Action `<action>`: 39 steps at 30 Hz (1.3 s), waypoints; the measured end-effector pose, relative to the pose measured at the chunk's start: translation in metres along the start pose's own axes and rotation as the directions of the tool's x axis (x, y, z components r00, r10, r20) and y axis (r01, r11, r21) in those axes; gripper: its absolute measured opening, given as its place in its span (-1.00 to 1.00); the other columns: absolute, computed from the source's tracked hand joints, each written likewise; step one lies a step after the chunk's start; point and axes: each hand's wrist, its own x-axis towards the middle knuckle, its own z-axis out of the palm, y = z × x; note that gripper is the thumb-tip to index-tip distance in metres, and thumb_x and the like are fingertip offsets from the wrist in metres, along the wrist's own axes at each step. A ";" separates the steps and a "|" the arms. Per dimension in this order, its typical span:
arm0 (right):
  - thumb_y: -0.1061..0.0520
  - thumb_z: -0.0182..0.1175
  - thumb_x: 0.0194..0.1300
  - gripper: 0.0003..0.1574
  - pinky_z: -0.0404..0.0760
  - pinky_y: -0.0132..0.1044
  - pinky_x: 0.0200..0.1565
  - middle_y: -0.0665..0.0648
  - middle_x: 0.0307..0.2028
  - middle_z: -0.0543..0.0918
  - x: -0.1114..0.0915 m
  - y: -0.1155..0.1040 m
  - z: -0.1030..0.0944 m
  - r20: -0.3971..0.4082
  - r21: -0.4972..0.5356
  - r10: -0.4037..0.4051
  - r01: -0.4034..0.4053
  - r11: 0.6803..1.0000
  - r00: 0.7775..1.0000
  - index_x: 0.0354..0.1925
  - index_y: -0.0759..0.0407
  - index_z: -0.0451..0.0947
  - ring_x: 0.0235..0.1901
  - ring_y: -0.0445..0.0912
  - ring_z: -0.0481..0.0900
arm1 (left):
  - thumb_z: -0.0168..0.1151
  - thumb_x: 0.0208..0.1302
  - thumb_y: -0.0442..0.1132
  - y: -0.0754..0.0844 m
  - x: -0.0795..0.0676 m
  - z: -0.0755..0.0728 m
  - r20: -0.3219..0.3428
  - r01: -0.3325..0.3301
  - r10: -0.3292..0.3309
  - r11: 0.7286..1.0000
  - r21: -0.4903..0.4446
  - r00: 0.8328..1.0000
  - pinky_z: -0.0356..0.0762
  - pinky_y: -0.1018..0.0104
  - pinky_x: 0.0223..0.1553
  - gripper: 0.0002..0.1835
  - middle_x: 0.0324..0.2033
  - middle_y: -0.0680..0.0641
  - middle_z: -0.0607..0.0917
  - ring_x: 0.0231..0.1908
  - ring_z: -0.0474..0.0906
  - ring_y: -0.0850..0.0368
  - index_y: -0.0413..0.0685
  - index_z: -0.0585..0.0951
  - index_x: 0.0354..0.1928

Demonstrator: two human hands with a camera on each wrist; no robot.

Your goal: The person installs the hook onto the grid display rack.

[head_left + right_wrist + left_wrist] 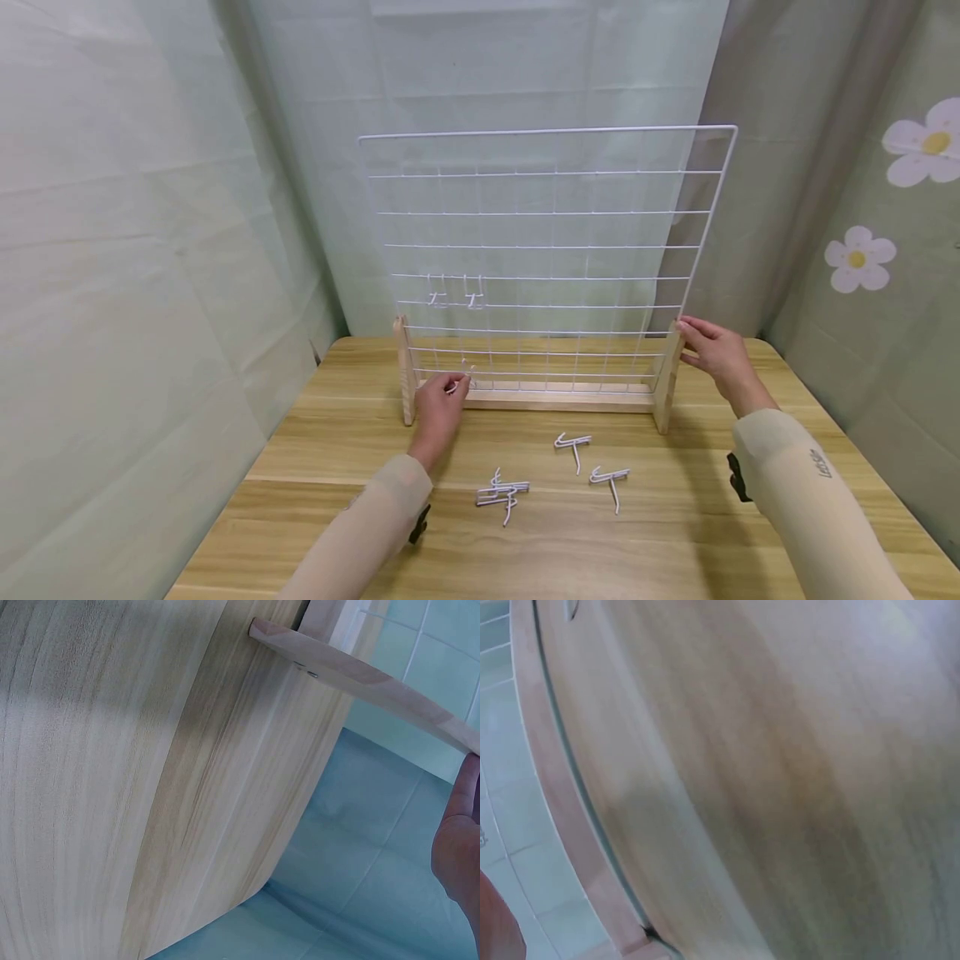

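Note:
A white wire grid panel (555,213) stands upright in a wooden stand (555,402) on the table. Two white wire hooks (474,298) hang side by side at its left middle. Low on the left of the grid, my left hand (441,408) pinches another white wire hook (468,372), partly hidden by the fingers. My right hand (718,357) grips the stand's right upright (666,383) near its top. That same upright (367,681) shows in the right wrist view, with the fingers (463,791) at its edge.
Several loose white hooks lie on the wooden table (337,492) in front of the stand: an overlapping cluster (502,493) at left, and two single ones, a hook (573,442) and a nearer hook (611,478). Pale green curtains (187,250) surround the table's back and sides.

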 end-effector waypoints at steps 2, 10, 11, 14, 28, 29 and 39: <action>-0.23 -0.02 0.49 -0.13 0.45 -0.19 0.13 0.39 0.38 0.26 0.000 0.000 0.000 0.001 -0.003 0.001 -0.001 1.000 1.000 0.47 0.32 0.15 0.31 0.15 0.31 | 0.40 0.21 -0.29 0.000 0.003 -0.003 -0.046 -0.001 0.003 1.000 0.027 0.999 0.58 0.21 -0.30 -0.89 -0.47 -0.08 0.66 -0.37 0.59 0.06 -0.22 0.75 -0.33; -0.22 0.00 0.48 -0.16 0.53 -0.23 0.08 0.34 0.36 0.31 -0.002 -0.002 -0.001 -0.017 -0.009 0.005 -0.005 1.000 1.000 0.45 0.31 0.20 0.21 0.03 0.41 | 0.36 0.20 -0.27 0.002 0.021 -0.014 -0.201 0.006 0.017 0.993 0.114 0.979 0.52 0.12 -0.36 -0.89 -0.51 -0.09 0.66 -0.44 0.58 0.01 -0.17 0.76 -0.38; -0.22 0.01 0.48 -0.15 0.52 -0.23 0.09 0.34 0.36 0.31 -0.001 -0.002 -0.001 -0.016 -0.005 0.004 -0.005 1.000 1.000 0.45 0.32 0.19 0.22 0.03 0.41 | 0.36 0.19 -0.27 0.004 0.023 -0.015 -0.218 0.010 0.015 0.994 0.112 0.976 0.51 0.11 -0.37 -0.89 -0.51 -0.09 0.66 -0.45 0.57 0.00 -0.17 0.75 -0.39; -0.23 -0.01 0.48 -0.13 0.50 -0.22 0.10 0.36 0.36 0.28 0.000 -0.001 -0.002 -0.002 -0.009 -0.003 0.003 1.000 1.000 0.46 0.33 0.16 0.24 0.06 0.38 | 0.35 0.18 -0.27 0.009 0.029 -0.017 -0.257 0.013 0.013 0.995 0.098 0.966 0.48 0.10 -0.39 -0.89 -0.53 -0.09 0.63 -0.47 0.55 -0.02 -0.18 0.74 -0.41; -0.21 0.04 0.47 -0.15 0.55 -0.37 0.00 0.22 0.26 0.40 -0.002 0.001 0.000 -0.008 0.023 0.008 -0.007 1.000 1.000 0.45 0.32 0.20 0.08 -0.15 0.46 | 0.36 0.17 -0.24 0.023 0.044 -0.014 -0.327 0.047 -0.011 0.994 0.102 0.945 0.49 0.00 -0.32 -0.85 -0.51 -0.11 0.66 -0.43 0.59 -0.08 -0.20 0.71 -0.45; -0.21 0.04 0.47 -0.15 0.55 -0.37 0.00 0.19 0.24 0.41 -0.002 0.001 0.000 -0.010 0.022 0.007 -0.006 1.000 1.000 0.45 0.32 0.21 0.06 -0.17 0.46 | 0.35 0.17 -0.24 0.023 0.045 -0.014 -0.329 0.055 -0.017 0.993 0.106 0.944 0.49 0.00 -0.31 -0.85 -0.51 -0.11 0.67 -0.43 0.60 -0.08 -0.20 0.71 -0.45; -0.17 0.08 0.46 -0.15 0.56 -0.35 -0.01 0.06 0.11 0.50 -0.001 0.001 -0.002 0.001 0.052 -0.003 0.003 0.999 1.000 0.44 0.35 0.21 -0.06 -0.29 0.48 | 0.29 0.19 -0.24 0.025 0.050 -0.012 -0.268 0.116 -0.077 0.984 0.135 0.961 0.52 -0.01 -0.27 -0.86 -0.46 -0.11 0.70 -0.38 0.62 -0.10 -0.18 0.71 -0.41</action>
